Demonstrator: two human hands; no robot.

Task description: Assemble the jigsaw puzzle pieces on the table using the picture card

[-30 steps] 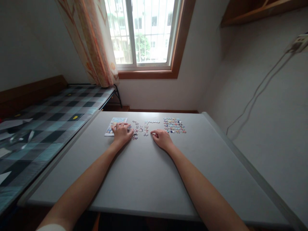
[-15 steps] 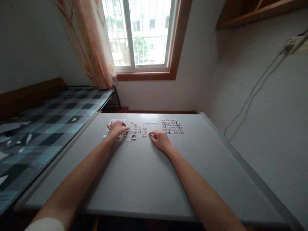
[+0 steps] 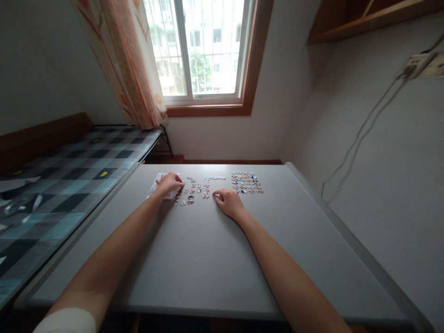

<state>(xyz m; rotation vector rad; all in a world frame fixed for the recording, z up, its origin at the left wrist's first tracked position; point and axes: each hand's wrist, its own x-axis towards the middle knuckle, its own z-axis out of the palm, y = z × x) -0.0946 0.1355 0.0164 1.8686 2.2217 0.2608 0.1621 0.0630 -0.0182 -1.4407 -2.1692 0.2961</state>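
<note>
Left hand (image 3: 169,183) partly hides the sheet (image 3: 153,188) beside puzzle pieces (image 3: 190,197).

The left hand (image 3: 169,184) covers part of a printed sheet (image 3: 154,187); whether it pinches anything is too small to tell. Printing on the loose puzzle pieces (image 3: 190,197) is indistinct. The upper edge crops the window (image 3: 215,55), curtain (image 3: 130,69) and wall shelf (image 3: 347,30).
</note>
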